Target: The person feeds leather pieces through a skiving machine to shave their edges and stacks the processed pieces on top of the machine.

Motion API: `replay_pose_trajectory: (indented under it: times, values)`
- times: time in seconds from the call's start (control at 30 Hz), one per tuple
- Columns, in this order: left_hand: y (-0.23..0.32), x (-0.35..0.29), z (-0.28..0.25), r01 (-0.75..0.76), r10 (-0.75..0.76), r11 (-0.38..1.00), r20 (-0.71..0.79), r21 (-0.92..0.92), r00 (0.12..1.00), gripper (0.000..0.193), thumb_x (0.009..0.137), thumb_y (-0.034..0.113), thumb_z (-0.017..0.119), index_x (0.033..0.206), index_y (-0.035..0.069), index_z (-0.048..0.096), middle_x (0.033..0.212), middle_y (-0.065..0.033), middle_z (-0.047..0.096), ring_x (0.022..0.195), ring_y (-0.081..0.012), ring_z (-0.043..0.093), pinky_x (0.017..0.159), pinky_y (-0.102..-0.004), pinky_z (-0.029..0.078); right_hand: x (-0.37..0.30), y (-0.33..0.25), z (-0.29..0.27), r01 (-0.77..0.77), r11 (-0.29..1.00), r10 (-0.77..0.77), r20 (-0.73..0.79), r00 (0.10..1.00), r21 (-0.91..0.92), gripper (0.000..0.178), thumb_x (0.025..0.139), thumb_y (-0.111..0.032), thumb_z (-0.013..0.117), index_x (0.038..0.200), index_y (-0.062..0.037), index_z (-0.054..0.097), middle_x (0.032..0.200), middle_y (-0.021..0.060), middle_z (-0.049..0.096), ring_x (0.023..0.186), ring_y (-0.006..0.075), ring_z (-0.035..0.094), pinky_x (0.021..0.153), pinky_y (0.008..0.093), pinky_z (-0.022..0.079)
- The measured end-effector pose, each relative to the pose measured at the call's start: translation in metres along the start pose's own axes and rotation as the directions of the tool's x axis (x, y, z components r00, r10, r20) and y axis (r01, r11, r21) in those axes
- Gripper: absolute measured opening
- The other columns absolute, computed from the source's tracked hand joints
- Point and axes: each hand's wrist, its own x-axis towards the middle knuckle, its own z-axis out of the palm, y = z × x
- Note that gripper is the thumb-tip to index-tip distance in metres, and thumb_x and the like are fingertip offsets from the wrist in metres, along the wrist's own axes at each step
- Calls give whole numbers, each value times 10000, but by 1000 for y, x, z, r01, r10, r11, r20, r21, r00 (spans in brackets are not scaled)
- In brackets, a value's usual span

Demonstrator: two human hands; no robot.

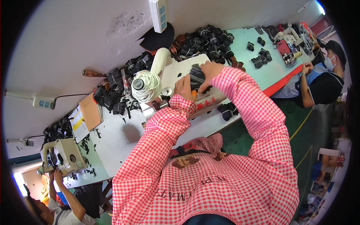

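Both my hands meet over a cream machine [162, 62] on the bench. My right hand [210, 74] is closed round a bundle of black strips [197, 77], fingers on top and thumb below. My left hand [183, 87] has its fingers curled against the bundle's left side. A small orange piece [194, 93] shows beside my left fingers; I cannot make out what it is. Left of my left hand, a thick coil of white cord [146, 87] sits round a dark spool on the machine.
Tied black bundles [206, 41] are heaped along the wall. A brown folder [91, 112] lies left on the white bench [116, 142] among black scraps. Co-workers sit at machines: a person [326, 78] at far right, another person [56, 202] at lower left.
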Motion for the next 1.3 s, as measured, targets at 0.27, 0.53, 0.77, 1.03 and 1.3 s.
replay_pose_trajectory:
  times: [0.27,0.53,0.77,1.03,1.3]
  values:
    - [17,-6,-17,80,-73,989,60,-124,996,645,691,-9,662,1288,25,418,1150,-213,545,1025,-320,590,858,-384,483,3,-7,-5,-172,981,165,79,983,93,504,629,-273,752,1014,28,629,1023,195,639,963,296,629,833,357,509]
    - [21,-47,-35,222,-198,933,112,-285,974,600,784,51,634,1321,39,366,1134,-211,582,973,-274,636,817,-348,527,10,56,38,-259,889,374,-272,887,378,556,564,-291,742,1016,14,633,985,197,646,940,315,625,850,356,492]
    - [51,-62,-58,268,-210,867,181,-420,961,701,789,192,694,1361,54,314,1226,-192,535,996,-272,622,810,-345,518,-66,0,67,87,-142,479,-8,878,986,389,616,-89,733,960,43,610,821,109,649,735,210,632,644,312,518]
    - [88,-136,-62,196,-7,857,369,-477,929,660,847,498,540,1216,-45,473,1109,-173,580,1051,-247,568,925,-340,420,-192,-56,133,-180,-439,-452,-44,891,880,408,718,-76,718,1092,-15,566,986,34,620,911,127,576,829,285,465]
    - [108,-135,-48,105,1,916,264,-388,965,538,840,353,611,1185,-43,496,1070,-208,585,984,-300,603,844,-336,463,-183,-59,150,-192,-535,-486,-114,866,823,413,703,-101,755,1056,-11,561,946,27,614,857,117,573,808,269,467]
